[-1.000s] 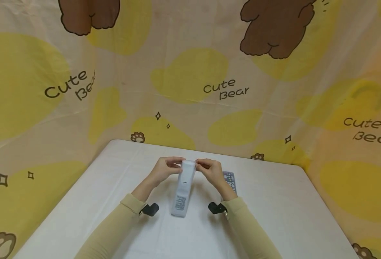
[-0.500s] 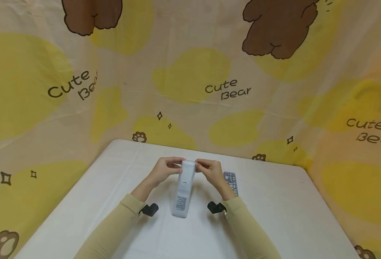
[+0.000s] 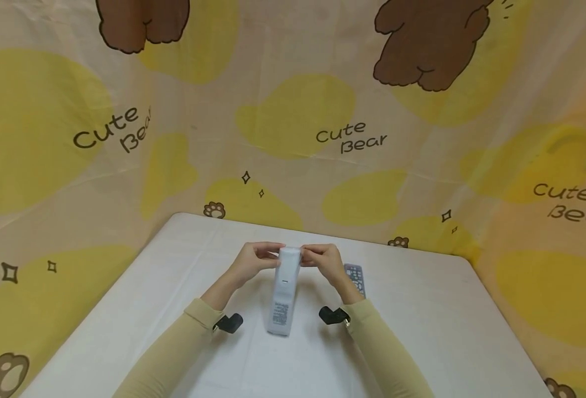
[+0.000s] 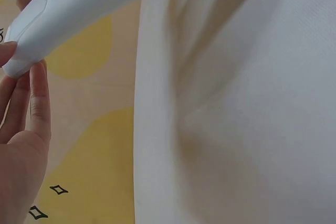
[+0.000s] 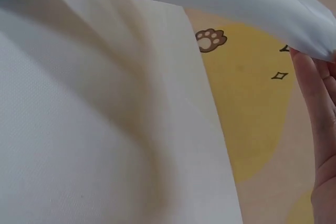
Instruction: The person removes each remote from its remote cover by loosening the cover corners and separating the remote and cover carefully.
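White table, pale back-panelled remote between left hand and right hand

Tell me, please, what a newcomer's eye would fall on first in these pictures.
Probably the yellow-patched backdrop, filling the upper part of the head view. Next comes what looks like a long white remote, held near its far end between the left hand and right hand over the white table. A grey remote lies right of the right hand, partly hidden, buttons up.
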Action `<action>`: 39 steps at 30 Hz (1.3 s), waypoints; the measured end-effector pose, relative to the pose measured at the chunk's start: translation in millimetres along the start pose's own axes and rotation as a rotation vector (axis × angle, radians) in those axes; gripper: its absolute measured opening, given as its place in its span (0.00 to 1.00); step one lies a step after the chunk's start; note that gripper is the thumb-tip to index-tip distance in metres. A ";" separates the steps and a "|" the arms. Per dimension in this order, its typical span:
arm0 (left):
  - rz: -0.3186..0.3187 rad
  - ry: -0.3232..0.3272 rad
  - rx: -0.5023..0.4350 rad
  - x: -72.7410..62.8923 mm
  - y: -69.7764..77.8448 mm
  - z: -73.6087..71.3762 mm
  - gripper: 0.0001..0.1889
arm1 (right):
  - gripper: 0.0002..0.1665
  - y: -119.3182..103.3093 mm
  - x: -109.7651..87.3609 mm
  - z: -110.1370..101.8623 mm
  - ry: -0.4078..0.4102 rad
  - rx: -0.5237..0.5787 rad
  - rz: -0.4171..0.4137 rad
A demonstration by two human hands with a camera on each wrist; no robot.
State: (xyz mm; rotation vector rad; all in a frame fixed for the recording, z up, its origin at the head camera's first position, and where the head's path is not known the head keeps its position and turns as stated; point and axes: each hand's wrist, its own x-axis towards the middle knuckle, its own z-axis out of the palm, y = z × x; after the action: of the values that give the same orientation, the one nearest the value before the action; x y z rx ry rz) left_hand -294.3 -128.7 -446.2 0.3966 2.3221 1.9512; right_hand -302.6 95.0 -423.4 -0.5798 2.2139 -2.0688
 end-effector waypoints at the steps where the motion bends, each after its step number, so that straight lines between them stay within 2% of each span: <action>1: 0.000 -0.001 -0.002 -0.2 -0.7 0.4 0.21 | 0.15 0.0 -0.1 0.0 0.001 0.010 0.025; 4: 0.002 -0.002 -0.004 -1.1 -2.5 1.9 0.21 | 0.16 3.2 -0.7 -0.1 0.000 0.030 0.069; 8: 0.034 0.012 0.019 -0.6 -0.9 4.8 0.20 | 0.16 7.2 -2.2 0.1 0.023 0.035 0.059; 17: 0.142 0.111 0.262 3.2 10.2 11.1 0.16 | 0.14 5.5 -4.3 3.4 0.081 0.023 0.036; 24: 0.218 0.131 0.350 5.3 14.0 13.7 0.13 | 0.13 4.0 -6.1 4.1 0.093 0.017 0.008; 26: 0.234 0.131 0.385 6.0 15.0 13.3 0.13 | 0.13 11.5 -3.0 2.9 0.098 0.024 -0.010; 31: 0.311 0.130 0.425 6.1 17.9 13.1 0.13 | 0.13 29.1 6.2 -1.7 0.106 0.029 -0.040; 39: 0.494 0.166 0.465 4.4 21.5 15.2 0.10 | 0.13 25.8 6.5 -2.5 0.134 0.018 -0.118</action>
State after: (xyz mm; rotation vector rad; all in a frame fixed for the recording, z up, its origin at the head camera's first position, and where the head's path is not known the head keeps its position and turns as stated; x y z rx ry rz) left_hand -292.0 -109.7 -427.6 0.9569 3.0178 1.6234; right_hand -315.3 96.2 -446.9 -0.6008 2.2816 -2.2447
